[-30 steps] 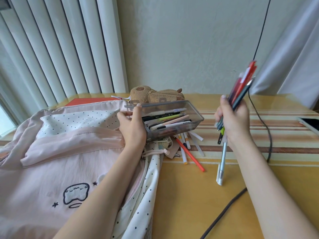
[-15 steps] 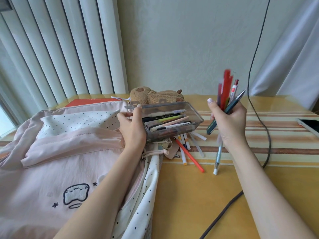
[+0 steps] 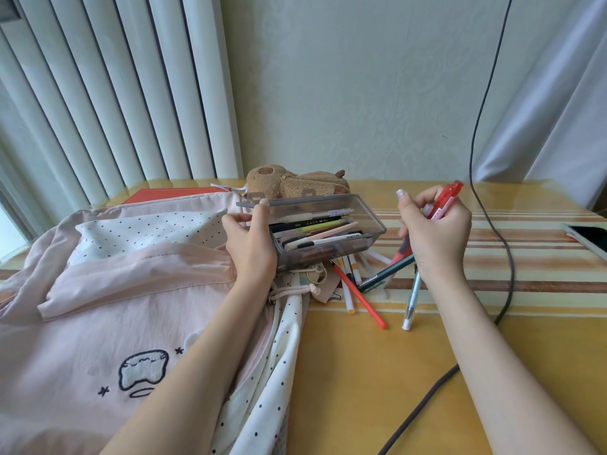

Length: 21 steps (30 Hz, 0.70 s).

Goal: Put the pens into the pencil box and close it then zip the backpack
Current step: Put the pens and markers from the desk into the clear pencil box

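Gripping pencil box (image 3: pixel 328 231) w/ left hand (image 3: pixel 251 244), pens (image 3: pixel 441 205) bunched in right hand (image 3: pixel 433 234); labels too small to read

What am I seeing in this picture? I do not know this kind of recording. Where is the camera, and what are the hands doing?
There is no machine here. A person wears one wide camera on the head; it looks forward and down, so you see both arms from their own side.

The left hand grips the end of a clear pencil box, which is open, tilted and already holds several pens. The box rests on a pink backpack that covers the left part of a yellow table.

The right hand is closed on a bundle of pens, a red one on top.

More loose pens lie on the table under the box. Behind it is a brown plush toy. A dark cable crosses the table on the right, and a phone lies at the right edge.
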Available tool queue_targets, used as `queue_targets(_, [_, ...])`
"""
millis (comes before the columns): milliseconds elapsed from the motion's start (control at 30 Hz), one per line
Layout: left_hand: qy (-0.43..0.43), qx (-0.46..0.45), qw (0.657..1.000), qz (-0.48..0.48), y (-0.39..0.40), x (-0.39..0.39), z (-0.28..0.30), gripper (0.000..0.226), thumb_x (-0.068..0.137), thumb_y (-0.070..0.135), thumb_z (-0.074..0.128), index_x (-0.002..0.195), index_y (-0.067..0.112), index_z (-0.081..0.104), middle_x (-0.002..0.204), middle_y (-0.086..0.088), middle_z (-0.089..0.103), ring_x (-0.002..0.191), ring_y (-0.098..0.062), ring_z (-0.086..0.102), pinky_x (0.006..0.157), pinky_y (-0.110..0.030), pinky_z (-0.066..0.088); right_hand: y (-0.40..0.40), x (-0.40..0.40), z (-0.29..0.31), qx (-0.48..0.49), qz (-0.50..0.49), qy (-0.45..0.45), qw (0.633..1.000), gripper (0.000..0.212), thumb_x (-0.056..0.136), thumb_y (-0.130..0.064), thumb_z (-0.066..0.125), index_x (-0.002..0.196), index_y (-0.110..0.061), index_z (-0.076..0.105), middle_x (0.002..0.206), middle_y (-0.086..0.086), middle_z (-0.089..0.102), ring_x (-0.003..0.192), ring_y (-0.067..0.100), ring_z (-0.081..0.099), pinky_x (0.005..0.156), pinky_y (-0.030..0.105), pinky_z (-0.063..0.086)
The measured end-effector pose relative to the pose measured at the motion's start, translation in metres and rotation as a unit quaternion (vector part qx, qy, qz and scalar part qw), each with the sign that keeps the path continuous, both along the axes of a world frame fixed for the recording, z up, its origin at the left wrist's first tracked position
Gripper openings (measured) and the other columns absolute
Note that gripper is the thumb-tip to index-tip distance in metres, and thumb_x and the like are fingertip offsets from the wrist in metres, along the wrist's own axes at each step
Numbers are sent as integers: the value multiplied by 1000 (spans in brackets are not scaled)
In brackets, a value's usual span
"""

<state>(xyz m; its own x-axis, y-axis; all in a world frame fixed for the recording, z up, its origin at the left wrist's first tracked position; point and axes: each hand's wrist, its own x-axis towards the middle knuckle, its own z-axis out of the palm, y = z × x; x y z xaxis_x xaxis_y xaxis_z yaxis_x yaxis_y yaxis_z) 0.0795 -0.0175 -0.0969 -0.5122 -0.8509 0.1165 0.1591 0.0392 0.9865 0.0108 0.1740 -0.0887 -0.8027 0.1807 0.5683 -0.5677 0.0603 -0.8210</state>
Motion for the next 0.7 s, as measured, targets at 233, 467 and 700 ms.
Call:
queue_targets(233, [-5, 1, 1000, -3, 0, 1, 0, 31, 89, 40, 56, 97, 12, 45, 79, 9, 49, 71, 2, 43, 60, -15, 29, 2, 13, 13, 52, -25, 101, 993, 35, 81, -15, 73, 99, -24, 44, 88, 8, 62, 52, 22, 63, 43, 28, 51])
queue_targets(467, [-4, -1, 1000, -5, 1, 2, 0, 30, 89, 39, 56, 98, 12, 45, 79, 9, 48, 70, 2, 43, 60, -15, 29, -1, 6, 0, -35, 52, 9, 998, 31, 81, -9, 73, 93, -25, 49, 70, 1, 66, 51, 22, 67, 56, 39, 58])
queue_targets(700, [1, -2, 1000, -1, 1, 2, 0, 30, 89, 38, 56, 97, 11, 45, 78, 9, 48, 70, 2, 43, 61, -18, 30, -14, 16, -9, -110, 146, -84, 979, 33, 80, -9, 74, 104, -12, 52, 64, 6, 65, 49, 18, 65, 58, 34, 60])
